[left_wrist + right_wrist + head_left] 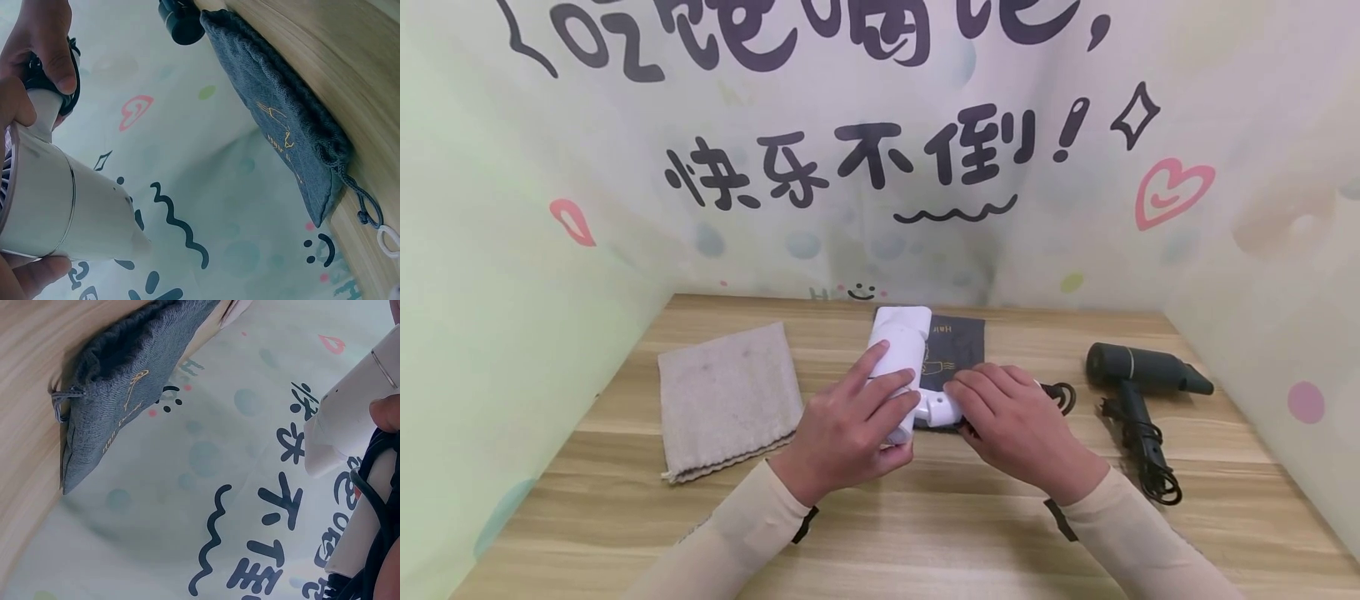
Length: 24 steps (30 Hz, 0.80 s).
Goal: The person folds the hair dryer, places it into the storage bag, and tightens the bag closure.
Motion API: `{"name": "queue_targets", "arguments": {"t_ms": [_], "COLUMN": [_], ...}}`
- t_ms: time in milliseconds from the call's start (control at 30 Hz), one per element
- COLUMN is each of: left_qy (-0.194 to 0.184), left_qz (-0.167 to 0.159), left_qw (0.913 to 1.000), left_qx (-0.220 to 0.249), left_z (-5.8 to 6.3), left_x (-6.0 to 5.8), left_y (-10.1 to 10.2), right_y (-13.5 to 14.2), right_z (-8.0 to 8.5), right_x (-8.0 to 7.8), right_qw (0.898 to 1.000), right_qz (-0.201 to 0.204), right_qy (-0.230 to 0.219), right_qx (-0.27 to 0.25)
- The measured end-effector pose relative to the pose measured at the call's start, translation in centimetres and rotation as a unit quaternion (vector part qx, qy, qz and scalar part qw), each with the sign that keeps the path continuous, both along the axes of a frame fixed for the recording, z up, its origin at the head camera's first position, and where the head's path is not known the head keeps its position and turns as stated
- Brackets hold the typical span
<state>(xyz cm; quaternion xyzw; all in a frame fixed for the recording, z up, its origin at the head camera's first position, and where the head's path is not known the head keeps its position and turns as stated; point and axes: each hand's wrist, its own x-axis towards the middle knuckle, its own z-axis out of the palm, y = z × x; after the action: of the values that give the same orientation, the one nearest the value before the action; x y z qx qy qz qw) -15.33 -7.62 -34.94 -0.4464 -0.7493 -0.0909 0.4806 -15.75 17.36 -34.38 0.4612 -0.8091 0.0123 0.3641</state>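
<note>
White hair dryer [906, 346] is up off the tabletop [925, 517], sitting right in the left grip [853, 425], wrapped round its barrel [97, 206], while the right grip [1011, 425] holds the handle [350, 550] plus dark cord [389, 447]. Gray drawstring bag [958, 350] lies beyond.

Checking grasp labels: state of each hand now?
Left hand: holding the white dryer by its body.
Right hand: holding its handle and wrapped cord.

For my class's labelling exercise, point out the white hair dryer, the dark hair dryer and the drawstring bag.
White hair dryer [56, 194], left wrist view: on its barrel.
Dark hair dryer [1153, 372], head view: on its barrel.
Drawstring bag [119, 397], right wrist view: on the middle of its front face.
</note>
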Motion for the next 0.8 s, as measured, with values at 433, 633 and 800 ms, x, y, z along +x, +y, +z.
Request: {"name": "queue_targets", "arguments": {"t_ms": [433,633,800], "left_qy": [-0.005,-0.022,-0.022], "left_qz": [-0.012,-0.009,-0.008], "left_qw": [0.9998,0.9997,0.9997], "left_qx": [0.013,0.01,0.008], "left_z": [-0.52,-0.58,-0.61], "left_x": [-0.04,-0.06,-0.08], "left_y": [-0.25,-0.34,-0.38], "right_y": [-0.23,-0.22,-0.25], "right_z": [-0.3,-0.25,-0.31], "right_x": [0.0,-0.04,-0.1], "right_qw": [1.0,1.0,1.0], "right_qz": [0.008,0.008,0.009], "right_qy": [-0.013,-0.016,-0.014], "right_qx": [0.008,0.008,0.009]}}
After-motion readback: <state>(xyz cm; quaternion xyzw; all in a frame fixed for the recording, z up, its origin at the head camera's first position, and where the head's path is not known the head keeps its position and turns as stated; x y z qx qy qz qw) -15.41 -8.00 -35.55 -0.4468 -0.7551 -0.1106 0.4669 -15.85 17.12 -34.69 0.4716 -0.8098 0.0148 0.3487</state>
